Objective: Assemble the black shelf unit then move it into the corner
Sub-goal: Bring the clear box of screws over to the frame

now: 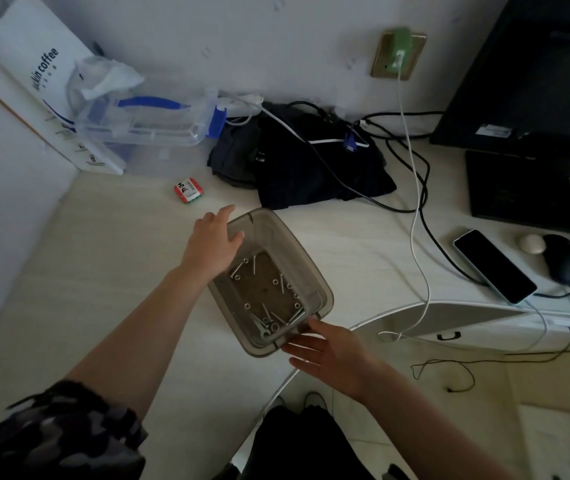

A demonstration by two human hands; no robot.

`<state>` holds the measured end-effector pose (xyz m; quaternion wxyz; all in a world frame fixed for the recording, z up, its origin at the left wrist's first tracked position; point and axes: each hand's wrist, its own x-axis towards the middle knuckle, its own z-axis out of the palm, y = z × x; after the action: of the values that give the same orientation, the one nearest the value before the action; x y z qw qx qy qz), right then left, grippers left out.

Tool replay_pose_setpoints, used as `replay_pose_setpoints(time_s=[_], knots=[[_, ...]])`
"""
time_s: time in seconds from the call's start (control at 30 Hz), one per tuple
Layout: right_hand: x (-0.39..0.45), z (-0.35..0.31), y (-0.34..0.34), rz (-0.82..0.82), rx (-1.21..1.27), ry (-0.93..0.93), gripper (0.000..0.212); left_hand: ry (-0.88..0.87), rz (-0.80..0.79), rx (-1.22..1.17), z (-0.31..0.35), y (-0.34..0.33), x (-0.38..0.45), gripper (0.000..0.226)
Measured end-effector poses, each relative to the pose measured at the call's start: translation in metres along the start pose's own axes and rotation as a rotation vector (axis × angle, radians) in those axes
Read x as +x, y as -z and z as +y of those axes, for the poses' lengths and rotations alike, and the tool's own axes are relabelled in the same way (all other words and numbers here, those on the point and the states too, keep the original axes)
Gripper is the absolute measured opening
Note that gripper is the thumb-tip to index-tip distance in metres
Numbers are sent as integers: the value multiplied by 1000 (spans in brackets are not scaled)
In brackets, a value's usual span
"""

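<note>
- Pale desk (pixel 103 271) set against a white wall; its front edge curves away on the right, floor (pixel 484 393) with a loose thin cable below.
- Left hand (pixel 212 242) reaches forward from a camo sleeve (pixel 68 431), arm nearly straight. Fingers lie over the far-left rim of the tub (pixel 306 268), thumb apart on the outside; lightly curled on the rim, a loose hold rather than a clench.
- Right hand (pixel 328 351) comes in from lower right, palm turned left, fingers straight and spread. Fingertips touch the tub's near corner; not wrapped round it.
- Tub: translucent grey, rectangular, sits diagonal on the desk near the front edge, near corner close to the curve.
- Inside: loose bolts (pixel 254 265), nuts and washers scattered on the bottom, a small flat spanner (pixel 259 327) at the near end.
- Shelf unit itself: can't pick it out here; only this hardware shows.
- Open room: bare desk left of and before the tub, back to the left wall.
- Behind: dark cloth pile (pixel 311 168) with cables over it, clear box with blue latches (pixel 145 116), white bag (pixel 34 81), small red-green pack (pixel 189 190).
- Right: phone (pixel 494 266), mouse (pixel 566 263), black pad (pixel 519 192), a dark monitor (pixel 536 64) in the corner. White charger cord hangs from the wall socket (pixel 397 53) over the desk edge.
</note>
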<state>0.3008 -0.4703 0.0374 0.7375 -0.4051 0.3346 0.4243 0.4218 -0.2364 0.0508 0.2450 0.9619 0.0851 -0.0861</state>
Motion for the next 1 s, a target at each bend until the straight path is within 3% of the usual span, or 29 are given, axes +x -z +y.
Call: replay_pose_setpoints(time_s=[0.2,0.4,0.5,0.57,0.8,1.0], knots=[[-12,-4,14,48,-51,48,21,73,7,-106,-3,3,-23,45],[-31,-2,30,98,-132,161,21,96,133,-191,3,-6,-68,32],[-44,-2,44,141,-137,174,6,126,230,-292,7,-15,-95,24],[-52,-1,54,176,-161,201,8,145,266,-349,10,-24,-111,21],[-87,22,83,301,-181,333,12,203,246,-576,19,-56,-167,6],[-112,69,99,479,-223,459,11,201,165,-710,19,-75,-215,5]])
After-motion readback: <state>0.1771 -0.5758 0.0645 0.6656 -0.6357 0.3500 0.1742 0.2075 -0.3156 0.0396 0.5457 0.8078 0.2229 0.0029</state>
